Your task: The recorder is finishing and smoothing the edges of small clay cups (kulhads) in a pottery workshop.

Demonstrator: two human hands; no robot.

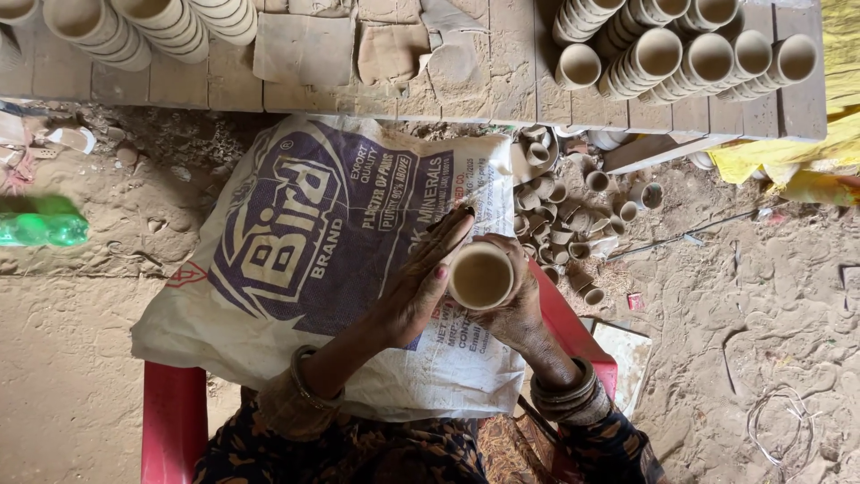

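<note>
Item: unfired clay cup. Our right hand grips it, left hand lies flat-open on its side. Risk: soft rim dents w/ hard squeeze.

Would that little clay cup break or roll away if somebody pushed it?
The clay cup looks thin-walled and unglazed, so it probably chips or cracks easily. Its round shape would likely roll if laid sideways, like the small cups scattered on the ground.

Garment: dark fabric with small orange-brown pattern
Left hand: red-painted thumbnail
Right hand: clay-dusted
Wrists: stacked metal bangles on both, dulled with clay
</note>
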